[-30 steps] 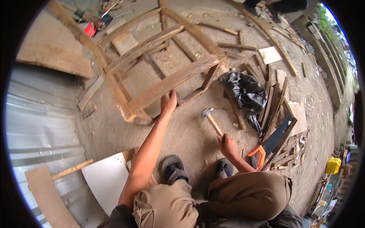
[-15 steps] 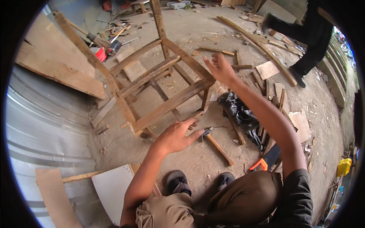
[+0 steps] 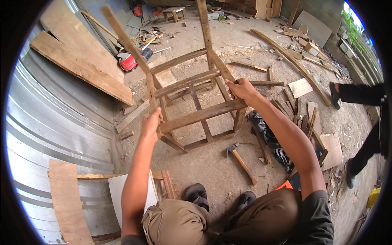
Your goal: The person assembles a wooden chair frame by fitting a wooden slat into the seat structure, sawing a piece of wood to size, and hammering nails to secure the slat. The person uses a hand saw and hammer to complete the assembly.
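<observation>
A bare wooden chair frame [image 3: 200,117] with no seat stands on the concrete floor in front of me, its two back posts rising at the far side. My left hand [image 3: 151,125] grips its left side near the front corner, the fingers partly hidden behind the wood. On the opposite side, my right hand [image 3: 242,90] is closed around the right side rail by the front corner. Between my feet and the frame lies a hammer [image 3: 243,166] with a wooden handle and a dark head.
Black plastic [image 3: 265,128] and wood scraps lie to the right, with an orange saw handle [image 3: 284,185] near my knee. Another person's dark-trousered legs [image 3: 363,139] are at far right. Boards [image 3: 83,67] lean on the metal wall [image 3: 53,130]; a long beam [image 3: 292,65] lies beyond.
Both hands, earlier raised and off the wood, now hold the chair frame's sides. The frame appears straighter and shifted right in view. The other person has come nearer along the right.
</observation>
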`<control>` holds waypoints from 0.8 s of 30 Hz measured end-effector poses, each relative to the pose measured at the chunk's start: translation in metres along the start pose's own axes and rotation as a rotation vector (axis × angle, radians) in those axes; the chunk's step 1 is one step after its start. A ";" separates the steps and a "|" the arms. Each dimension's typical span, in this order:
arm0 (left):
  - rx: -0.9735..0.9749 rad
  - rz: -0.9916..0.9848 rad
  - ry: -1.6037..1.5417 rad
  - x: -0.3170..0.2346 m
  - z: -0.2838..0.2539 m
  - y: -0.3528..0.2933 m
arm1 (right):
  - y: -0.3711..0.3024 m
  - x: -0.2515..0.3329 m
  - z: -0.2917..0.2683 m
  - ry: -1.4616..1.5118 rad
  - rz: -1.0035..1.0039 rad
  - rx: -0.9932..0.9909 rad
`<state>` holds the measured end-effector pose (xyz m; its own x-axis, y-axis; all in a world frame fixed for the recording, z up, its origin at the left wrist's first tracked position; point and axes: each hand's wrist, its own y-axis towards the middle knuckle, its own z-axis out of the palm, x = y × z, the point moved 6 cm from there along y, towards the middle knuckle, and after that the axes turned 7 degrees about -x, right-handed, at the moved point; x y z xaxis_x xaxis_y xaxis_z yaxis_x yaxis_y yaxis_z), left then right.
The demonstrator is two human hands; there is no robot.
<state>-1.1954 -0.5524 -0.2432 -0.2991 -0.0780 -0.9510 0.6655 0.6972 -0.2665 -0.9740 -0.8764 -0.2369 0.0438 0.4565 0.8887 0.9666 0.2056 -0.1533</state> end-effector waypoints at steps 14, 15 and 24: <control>0.288 0.660 0.710 -0.091 0.006 0.196 | -0.126 0.007 0.090 0.399 -0.018 0.277; 0.218 0.695 0.731 -0.088 -0.002 0.199 | -0.137 0.018 0.089 0.359 -0.015 0.312; -0.263 0.497 0.104 -0.037 -0.033 0.041 | 0.003 0.004 -0.067 -0.023 -0.329 -0.376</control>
<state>-1.1797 -0.4969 -0.2137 -0.0679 0.3662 -0.9281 0.5550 0.7869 0.2699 -0.9541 -0.9319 -0.2048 -0.2799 0.4400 0.8533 0.9526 0.0171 0.3037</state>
